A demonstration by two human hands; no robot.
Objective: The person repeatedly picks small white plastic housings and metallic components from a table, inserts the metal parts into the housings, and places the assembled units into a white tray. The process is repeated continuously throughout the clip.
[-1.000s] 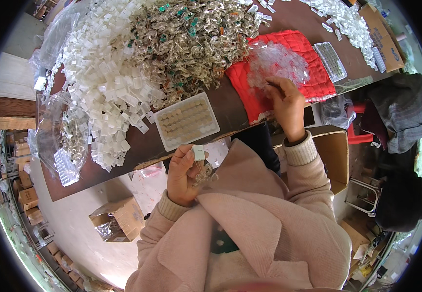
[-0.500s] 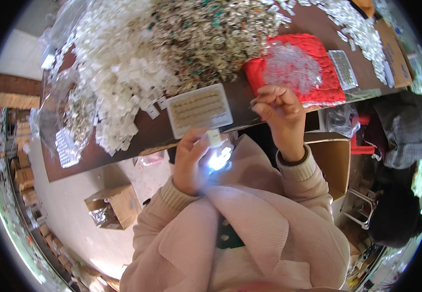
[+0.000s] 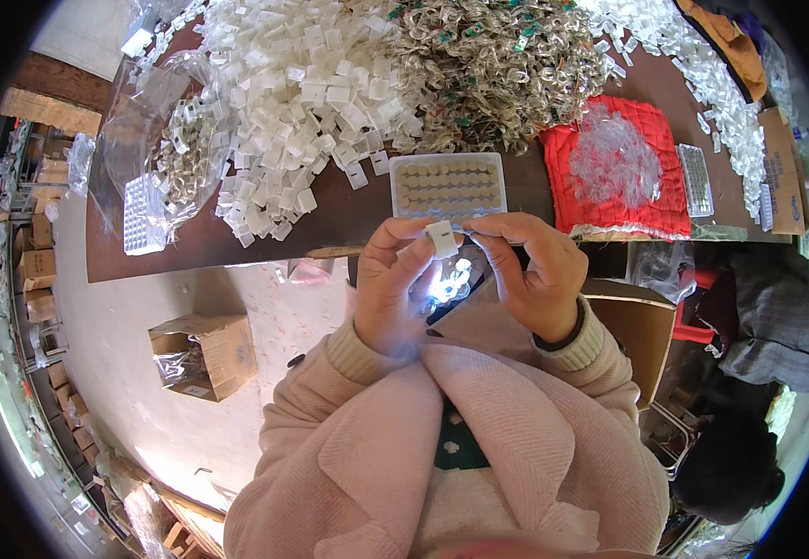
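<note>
My left hand (image 3: 391,279) pinches a small white plastic case (image 3: 442,238) between thumb and fingers, just in front of the table edge. A bright glowing cluster of clear lights (image 3: 449,282) hangs below the case, beside my left palm. My right hand (image 3: 537,268) is closed in a pinch, its fingertips against the right side of the case; whatever they hold is too small to make out. Just beyond both hands, a white tray (image 3: 451,212) holds rows of small tan round pieces.
White plastic cases (image 3: 316,102) lie heaped on the brown table (image 3: 111,256), beside a pile of clear wired lights (image 3: 498,74). A red cloth (image 3: 563,186) carries clear thin pieces (image 3: 614,158). Cardboard boxes stand at floor level, one left (image 3: 227,354), one right (image 3: 633,326).
My right hand has come in from near the red cloth to the white case in my left hand. My left hand has lifted the case slightly, and the view has shifted.
</note>
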